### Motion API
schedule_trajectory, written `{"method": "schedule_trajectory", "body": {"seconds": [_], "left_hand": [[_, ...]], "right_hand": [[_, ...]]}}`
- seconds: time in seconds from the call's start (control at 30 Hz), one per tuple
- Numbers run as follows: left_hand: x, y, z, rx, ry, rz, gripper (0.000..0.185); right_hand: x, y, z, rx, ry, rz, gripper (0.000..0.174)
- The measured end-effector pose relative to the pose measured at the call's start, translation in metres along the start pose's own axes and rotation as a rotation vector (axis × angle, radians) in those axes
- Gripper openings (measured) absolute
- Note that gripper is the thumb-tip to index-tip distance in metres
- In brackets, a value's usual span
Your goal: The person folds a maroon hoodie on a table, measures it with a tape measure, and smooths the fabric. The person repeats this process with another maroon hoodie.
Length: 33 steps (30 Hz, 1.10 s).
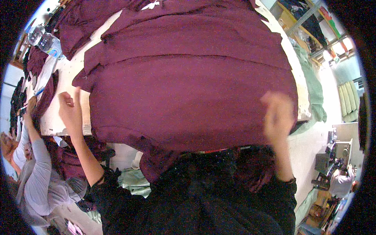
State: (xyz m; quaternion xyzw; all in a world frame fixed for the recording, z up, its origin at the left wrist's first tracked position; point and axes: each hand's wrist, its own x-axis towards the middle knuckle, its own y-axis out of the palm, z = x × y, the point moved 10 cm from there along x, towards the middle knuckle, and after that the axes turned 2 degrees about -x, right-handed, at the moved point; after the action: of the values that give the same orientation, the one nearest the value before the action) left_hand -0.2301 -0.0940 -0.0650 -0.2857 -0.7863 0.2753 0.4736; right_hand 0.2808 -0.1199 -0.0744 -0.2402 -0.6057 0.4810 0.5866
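Observation:
Maroon knit fabric (188, 97) lies spread in layered folds over a pale worktable (66, 76), its near edge hanging down in front of me. Just left of the fabric is my left hand (70, 107), its fingers partly curled, one digit pointing up beside the cloth's corner; I see nothing in it. My right hand (279, 114) is blurred, over the fabric near its right edge. Whether it touches or pinches the cloth cannot be made out. A small white patch (151, 4) shows on the cloth at the far side.
Plastic bottles (48, 44) lie at the table's far left. A co-worker's hand (31, 104) is beside more maroon cloth at left. Green fabric (312, 88) hangs along the right side. Further right are shelving, a machine (345, 149) and another person (340, 183).

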Motion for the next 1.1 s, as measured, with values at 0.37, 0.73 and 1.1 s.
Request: {"method": "schedule_trajectory", "body": {"seconds": [0.37, 0.73, 1.1], "left_hand": [[-0.265, 0.079, -0.225, -0.950, 0.351, 1.327, 0.018], [-0.296, 0.076, -0.197, -0.589, 0.498, 1.242, 0.025], [-0.249, 0.031, -0.304, -1.212, 0.779, 1.252, 0.064]], "right_hand": [[-0.178, 0.193, 0.093, 0.119, -0.078, 0.776, 0.023], [-0.190, 0.107, -0.033, 0.452, 0.703, 0.214, 0.020], [-0.114, -0.002, 0.102, 1.831, -0.023, 0.771, 0.029]]}}
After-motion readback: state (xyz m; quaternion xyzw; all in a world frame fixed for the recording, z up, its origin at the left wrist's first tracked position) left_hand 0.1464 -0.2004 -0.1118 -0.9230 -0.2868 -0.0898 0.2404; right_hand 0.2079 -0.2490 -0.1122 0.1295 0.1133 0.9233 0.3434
